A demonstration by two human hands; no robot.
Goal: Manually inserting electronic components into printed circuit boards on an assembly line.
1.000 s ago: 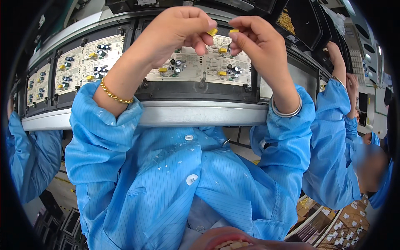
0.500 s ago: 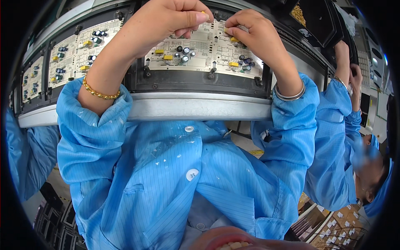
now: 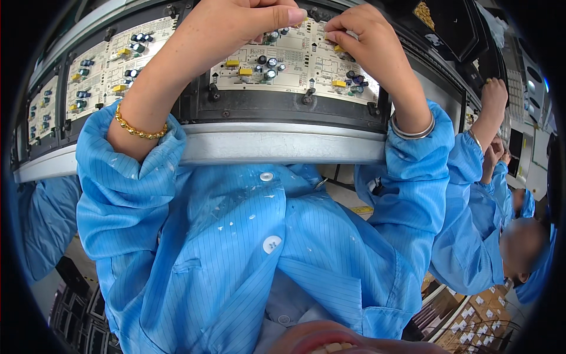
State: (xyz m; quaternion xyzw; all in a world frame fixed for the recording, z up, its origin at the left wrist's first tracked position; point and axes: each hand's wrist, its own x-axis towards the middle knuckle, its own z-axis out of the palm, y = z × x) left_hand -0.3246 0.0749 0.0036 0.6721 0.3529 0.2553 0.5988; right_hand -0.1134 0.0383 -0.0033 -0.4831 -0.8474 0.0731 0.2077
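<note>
Circuit board [image 3: 295, 62], bearing yellow components [image 3: 245, 72]: upper centre of frame. Left hand [image 3: 253, 19] and right hand [image 3: 367, 34], fingers curled, overlie its upper part; whether either grips anything cannot be told. Apparent step: component insertion. Next move calls for careful alignment.

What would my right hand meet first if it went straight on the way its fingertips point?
Your right hand would most likely meet the white circuit board beneath it; the gap, if any, is hard to judge here.
</note>
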